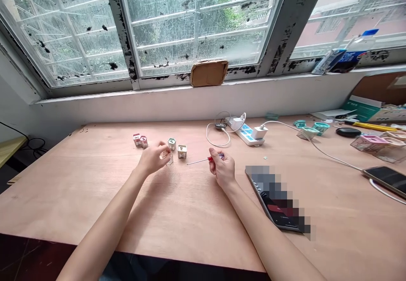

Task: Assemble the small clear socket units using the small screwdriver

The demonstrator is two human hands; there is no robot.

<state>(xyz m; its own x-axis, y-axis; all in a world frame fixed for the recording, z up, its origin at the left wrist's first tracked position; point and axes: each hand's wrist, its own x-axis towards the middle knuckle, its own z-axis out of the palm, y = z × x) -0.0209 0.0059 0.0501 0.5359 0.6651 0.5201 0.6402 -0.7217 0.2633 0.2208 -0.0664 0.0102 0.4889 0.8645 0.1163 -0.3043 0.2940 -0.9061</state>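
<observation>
My left hand (154, 156) is curled round a small clear plastic cube (168, 157) that rests on the wooden table (177, 213). My right hand (222, 169) grips a small screwdriver (203, 160) by its red handle, the thin shaft pointing left towards the cube and lying near the tabletop. Just beyond my left hand stand two more small cubes (176, 147) with white and green parts. Two cubes with red parts (140, 140) sit further left.
A white power strip (249, 133) with a plugged charger and cables lies at the back centre. A dark flat device (279, 205) lies right of my right arm. A phone (385, 178) and coloured plastic parts (371, 142) are at right. A cardboard box (208, 72) sits on the windowsill.
</observation>
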